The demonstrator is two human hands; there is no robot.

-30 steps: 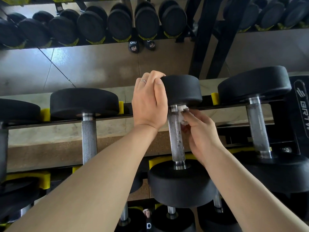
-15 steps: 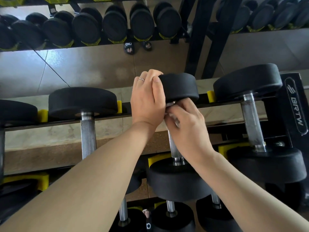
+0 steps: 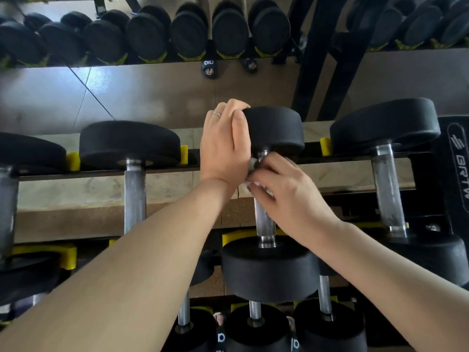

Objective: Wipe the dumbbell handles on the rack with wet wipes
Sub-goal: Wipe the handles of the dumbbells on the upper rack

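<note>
Gym rack (image 3: 304, 158), dumbbell handle (image 3: 264, 219) lengthwise front-to-back, left hand (image 3: 223, 146) gripping far head (image 3: 275, 129), right hand (image 3: 286, 196) pinching wipe (image 3: 252, 165) around handle

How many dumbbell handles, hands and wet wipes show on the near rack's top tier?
Dumbbell handles: 4
Hands: 2, the left hand gripping the middle dumbbell's far head, the right hand holding the wipe on its handle
Wet wipe: 1
Total: 7

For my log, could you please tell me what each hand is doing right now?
Left hand: grips the dumbbell's far head.
Right hand: holds a wet wipe around the handle.
</note>
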